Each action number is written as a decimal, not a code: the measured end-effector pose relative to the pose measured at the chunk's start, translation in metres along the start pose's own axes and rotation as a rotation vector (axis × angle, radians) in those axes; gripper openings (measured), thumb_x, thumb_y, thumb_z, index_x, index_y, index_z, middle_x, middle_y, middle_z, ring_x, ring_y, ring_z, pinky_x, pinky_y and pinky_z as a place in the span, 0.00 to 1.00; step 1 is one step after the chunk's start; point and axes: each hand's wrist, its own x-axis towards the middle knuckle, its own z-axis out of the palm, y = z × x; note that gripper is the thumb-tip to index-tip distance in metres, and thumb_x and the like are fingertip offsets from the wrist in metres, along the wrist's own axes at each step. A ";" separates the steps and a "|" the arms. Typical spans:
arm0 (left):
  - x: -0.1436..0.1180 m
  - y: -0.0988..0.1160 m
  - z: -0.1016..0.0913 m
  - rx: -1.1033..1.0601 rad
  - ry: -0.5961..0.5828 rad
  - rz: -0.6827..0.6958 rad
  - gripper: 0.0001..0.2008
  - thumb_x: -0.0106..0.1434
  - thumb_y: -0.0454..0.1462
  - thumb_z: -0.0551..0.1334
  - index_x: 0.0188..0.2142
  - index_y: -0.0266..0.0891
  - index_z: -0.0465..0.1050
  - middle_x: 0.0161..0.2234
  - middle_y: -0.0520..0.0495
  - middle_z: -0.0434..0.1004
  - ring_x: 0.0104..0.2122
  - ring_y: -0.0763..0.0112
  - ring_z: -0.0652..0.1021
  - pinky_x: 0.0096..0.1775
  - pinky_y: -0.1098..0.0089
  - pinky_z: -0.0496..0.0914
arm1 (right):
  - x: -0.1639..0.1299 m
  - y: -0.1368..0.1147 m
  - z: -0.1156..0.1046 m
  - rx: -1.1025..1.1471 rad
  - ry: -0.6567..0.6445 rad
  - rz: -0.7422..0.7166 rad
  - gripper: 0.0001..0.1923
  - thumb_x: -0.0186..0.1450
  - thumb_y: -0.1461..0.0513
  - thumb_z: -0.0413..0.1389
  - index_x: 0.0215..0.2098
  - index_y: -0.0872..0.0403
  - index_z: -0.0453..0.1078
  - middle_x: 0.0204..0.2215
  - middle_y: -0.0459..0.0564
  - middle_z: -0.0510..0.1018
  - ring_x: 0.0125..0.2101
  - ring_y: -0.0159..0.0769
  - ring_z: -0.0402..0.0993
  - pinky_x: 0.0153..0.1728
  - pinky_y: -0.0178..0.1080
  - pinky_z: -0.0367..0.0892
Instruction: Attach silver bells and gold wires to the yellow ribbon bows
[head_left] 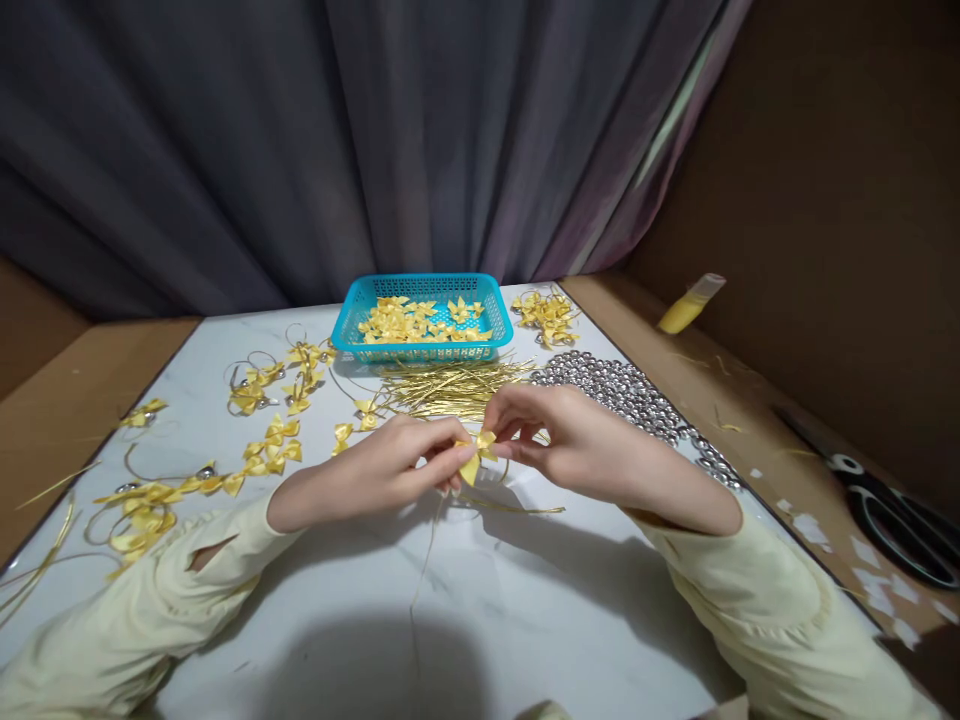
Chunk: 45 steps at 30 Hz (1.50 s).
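Observation:
A yellow ribbon bow (471, 466) is held over the middle of the white board, pinched from both sides. My left hand (409, 460) closes thumb and finger on its left side. On its right side, my right hand (547, 435) grips it with closed fingertips. A thin gold cord (517, 508) runs below the bow, and a fine strand (424, 570) hangs down under my left hand. Just beyond my hands lies a pile of gold cords (450, 388). Silver bell-like pieces (615, 385) are heaped beside my right wrist.
A blue basket (345, 330) with yellow bows stands at the back. Finished-looking bows with cord loops (150, 510) lie at left, and more bows (546, 315) at back right. Black-handled scissors (900, 520), paper scraps (810, 530) and a yellow-filled tube (691, 303) are at right. A curtain (420, 140) hangs behind.

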 end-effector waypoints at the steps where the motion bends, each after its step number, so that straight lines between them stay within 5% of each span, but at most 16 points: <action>1: -0.001 0.000 0.000 0.001 0.002 -0.001 0.12 0.67 0.37 0.50 0.30 0.37 0.66 0.26 0.54 0.76 0.26 0.78 0.75 0.31 0.77 0.64 | 0.001 0.002 -0.002 0.068 -0.007 0.002 0.08 0.56 0.73 0.53 0.31 0.56 0.62 0.28 0.47 0.73 0.28 0.30 0.70 0.28 0.32 0.65; 6: -0.002 -0.001 -0.001 -0.007 -0.011 -0.003 0.12 0.67 0.38 0.50 0.31 0.37 0.66 0.26 0.53 0.76 0.26 0.78 0.75 0.30 0.77 0.65 | 0.006 0.011 -0.003 0.315 -0.075 0.021 0.11 0.58 0.71 0.54 0.34 0.55 0.56 0.28 0.46 0.70 0.30 0.30 0.71 0.31 0.34 0.67; 13: -0.001 0.001 -0.002 -0.048 -0.016 0.001 0.12 0.66 0.38 0.50 0.30 0.37 0.67 0.25 0.52 0.76 0.25 0.77 0.75 0.29 0.77 0.65 | 0.008 0.012 0.004 0.356 -0.083 0.027 0.10 0.58 0.70 0.54 0.32 0.54 0.57 0.26 0.43 0.69 0.28 0.28 0.70 0.29 0.33 0.65; 19: 0.001 0.000 -0.008 -0.288 0.022 -0.144 0.13 0.66 0.41 0.50 0.31 0.36 0.67 0.24 0.51 0.74 0.27 0.75 0.75 0.31 0.75 0.69 | 0.004 0.001 -0.004 0.241 0.141 -0.048 0.06 0.59 0.66 0.56 0.34 0.56 0.62 0.33 0.49 0.71 0.33 0.31 0.70 0.34 0.35 0.66; 23: 0.001 0.000 -0.010 -0.290 0.095 -0.142 0.13 0.66 0.41 0.51 0.33 0.36 0.67 0.23 0.52 0.72 0.26 0.74 0.74 0.31 0.74 0.68 | 0.000 -0.010 -0.003 0.033 0.275 -0.004 0.04 0.59 0.64 0.56 0.27 0.57 0.69 0.25 0.47 0.72 0.27 0.30 0.67 0.29 0.34 0.62; 27: -0.001 0.003 -0.010 -0.197 0.157 -0.094 0.12 0.66 0.40 0.51 0.32 0.36 0.68 0.23 0.53 0.70 0.24 0.76 0.72 0.29 0.75 0.66 | -0.002 -0.011 0.006 -0.065 0.160 -0.043 0.07 0.61 0.63 0.55 0.28 0.55 0.75 0.22 0.45 0.73 0.23 0.28 0.62 0.26 0.33 0.56; 32: -0.004 0.003 -0.010 -0.063 0.218 -0.023 0.11 0.66 0.39 0.51 0.32 0.36 0.68 0.22 0.55 0.68 0.22 0.78 0.69 0.26 0.78 0.62 | 0.006 -0.002 0.012 0.176 -0.034 0.059 0.13 0.61 0.57 0.54 0.26 0.57 0.75 0.17 0.42 0.66 0.20 0.26 0.55 0.21 0.32 0.51; 45: -0.008 0.003 -0.014 0.022 0.249 0.028 0.10 0.66 0.35 0.51 0.31 0.36 0.68 0.23 0.54 0.71 0.22 0.79 0.69 0.26 0.77 0.62 | 0.018 0.010 0.004 0.720 -0.142 0.257 0.05 0.53 0.67 0.55 0.24 0.58 0.73 0.17 0.42 0.66 0.19 0.25 0.57 0.18 0.30 0.53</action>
